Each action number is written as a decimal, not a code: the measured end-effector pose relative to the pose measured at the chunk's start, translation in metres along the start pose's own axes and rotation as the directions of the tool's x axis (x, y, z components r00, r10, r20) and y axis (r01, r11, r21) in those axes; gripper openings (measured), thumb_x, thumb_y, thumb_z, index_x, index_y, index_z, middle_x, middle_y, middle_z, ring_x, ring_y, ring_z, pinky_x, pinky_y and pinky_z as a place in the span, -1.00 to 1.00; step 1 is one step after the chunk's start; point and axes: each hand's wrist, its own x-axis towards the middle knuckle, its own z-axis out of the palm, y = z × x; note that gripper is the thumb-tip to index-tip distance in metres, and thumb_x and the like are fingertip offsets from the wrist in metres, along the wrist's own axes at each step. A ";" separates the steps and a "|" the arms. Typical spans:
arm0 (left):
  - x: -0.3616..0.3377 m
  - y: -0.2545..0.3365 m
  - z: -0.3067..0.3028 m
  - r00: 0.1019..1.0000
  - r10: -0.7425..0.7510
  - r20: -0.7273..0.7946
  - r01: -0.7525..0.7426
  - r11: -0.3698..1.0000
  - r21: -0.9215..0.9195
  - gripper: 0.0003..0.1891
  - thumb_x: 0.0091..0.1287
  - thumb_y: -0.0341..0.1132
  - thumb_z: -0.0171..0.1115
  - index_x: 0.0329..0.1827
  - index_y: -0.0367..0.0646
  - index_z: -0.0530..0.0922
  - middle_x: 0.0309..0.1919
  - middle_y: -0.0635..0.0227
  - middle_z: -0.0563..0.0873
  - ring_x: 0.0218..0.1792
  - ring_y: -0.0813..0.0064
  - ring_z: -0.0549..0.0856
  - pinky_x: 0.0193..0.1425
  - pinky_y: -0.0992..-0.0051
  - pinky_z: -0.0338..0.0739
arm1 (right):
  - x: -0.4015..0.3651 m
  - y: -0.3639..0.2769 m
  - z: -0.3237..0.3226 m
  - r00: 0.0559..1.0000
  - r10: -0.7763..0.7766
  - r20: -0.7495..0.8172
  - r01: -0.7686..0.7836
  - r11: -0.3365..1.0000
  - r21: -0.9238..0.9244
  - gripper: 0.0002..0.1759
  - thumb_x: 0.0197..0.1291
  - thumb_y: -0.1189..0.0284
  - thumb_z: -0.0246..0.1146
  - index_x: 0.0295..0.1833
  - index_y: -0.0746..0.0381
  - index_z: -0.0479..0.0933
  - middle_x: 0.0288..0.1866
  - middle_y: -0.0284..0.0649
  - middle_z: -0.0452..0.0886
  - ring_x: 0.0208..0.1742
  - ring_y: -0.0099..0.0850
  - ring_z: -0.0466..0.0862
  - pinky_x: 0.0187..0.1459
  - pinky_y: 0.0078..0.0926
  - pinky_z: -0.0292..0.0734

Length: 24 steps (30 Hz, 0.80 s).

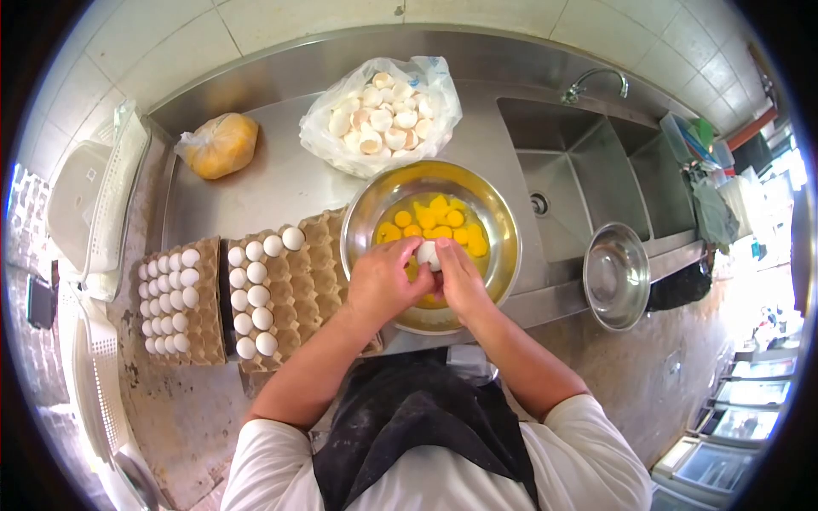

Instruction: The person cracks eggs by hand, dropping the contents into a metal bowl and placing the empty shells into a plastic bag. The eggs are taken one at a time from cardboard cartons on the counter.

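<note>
Over a large steel bowl (pixel 504 223), my left hand (pixel 388 281) and my right hand (pixel 461 281) hold one white egg (pixel 428 254) between their fingertips. Whether its shell is cracked cannot be made out. Several yolks (pixel 439 217) in clear egg white lie in the bowl below. Behind the bowl stands an open plastic bag (pixel 322 136) full of broken eggshells (pixel 383 115). To the left, a cardboard egg tray (pixel 298 285) carries rows of white eggs (pixel 257 272) on its left side, and its other cups are bare. A second tray (pixel 206 319) with eggs sits farther left.
A tied bag of yellow contents (pixel 220 146) lies at the back left. White plastic baskets (pixel 106 204) line the left edge. On the right are a steel sink (pixel 545 183), a faucet (pixel 596 78) and an upright-tilted steel bowl (pixel 615 277) at the counter edge.
</note>
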 end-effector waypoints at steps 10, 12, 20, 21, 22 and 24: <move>-0.004 -0.011 0.000 0.955 -0.256 0.151 0.288 0.922 -0.258 -0.66 0.17 -0.42 0.37 0.02 -0.33 0.66 -0.30 0.24 0.79 -0.38 0.59 0.74 -0.24 0.55 0.64 | 0.010 0.004 -0.006 0.995 0.037 0.095 -0.038 0.999 0.009 -0.50 0.53 -0.03 -0.02 0.15 0.17 0.49 -0.35 -0.36 0.51 -0.51 -0.60 0.47 -0.53 -0.61 0.37; -0.005 -0.016 0.001 0.948 -0.276 0.160 0.313 0.902 -0.296 -0.67 0.19 -0.46 0.35 0.03 -0.35 0.66 -0.28 0.27 0.79 -0.37 0.65 0.72 -0.24 0.58 0.63 | 0.006 -0.002 -0.005 0.997 0.013 0.075 -0.010 0.999 -0.043 -0.49 0.53 -0.08 -0.06 0.04 0.13 0.53 -0.41 -0.39 0.52 -0.51 -0.62 0.49 -0.47 -0.64 0.42; 0.006 -0.029 -0.019 0.886 -0.287 0.363 0.440 0.768 -0.465 -0.66 0.23 -0.52 0.28 0.09 -0.34 0.64 -0.25 0.34 0.79 -0.34 0.72 0.69 -0.22 0.63 0.61 | 0.009 -0.028 -0.025 0.974 0.073 0.215 -0.030 0.981 -0.194 -0.48 0.49 -0.07 0.05 0.16 0.17 0.51 -0.33 -0.28 0.54 -0.47 -0.55 0.53 -0.43 -0.55 0.49; 0.009 -0.027 -0.025 0.886 -0.291 0.362 0.442 0.766 -0.467 -0.66 0.23 -0.52 0.28 0.09 -0.34 0.64 -0.25 0.34 0.79 -0.34 0.72 0.69 -0.22 0.63 0.61 | 0.009 -0.034 -0.030 0.963 0.071 0.258 0.008 0.956 -0.293 -0.49 0.48 -0.06 0.08 0.15 0.17 0.51 -0.30 -0.27 0.57 -0.42 -0.54 0.57 -0.38 -0.55 0.53; 0.012 -0.025 -0.031 0.883 -0.289 0.369 0.436 0.796 -0.419 -0.66 0.21 -0.49 0.31 0.07 -0.32 0.67 -0.27 0.31 0.80 -0.35 0.68 0.70 -0.21 0.60 0.62 | 0.008 -0.040 -0.034 0.963 0.077 0.260 0.004 0.955 -0.296 -0.49 0.48 -0.06 0.08 0.15 0.17 0.51 -0.30 -0.27 0.57 -0.42 -0.54 0.57 -0.38 -0.55 0.53; 0.014 -0.022 -0.038 0.878 -0.293 0.378 0.434 0.820 -0.373 -0.66 0.19 -0.45 0.34 0.05 -0.29 0.69 -0.30 0.28 0.81 -0.36 0.65 0.71 -0.20 0.58 0.63 | 0.006 -0.051 -0.042 0.891 -0.329 0.313 0.453 0.593 -0.666 -0.53 0.47 -0.02 0.13 0.15 0.15 0.53 -0.23 -0.26 0.64 -0.31 -0.50 0.65 -0.28 -0.54 0.58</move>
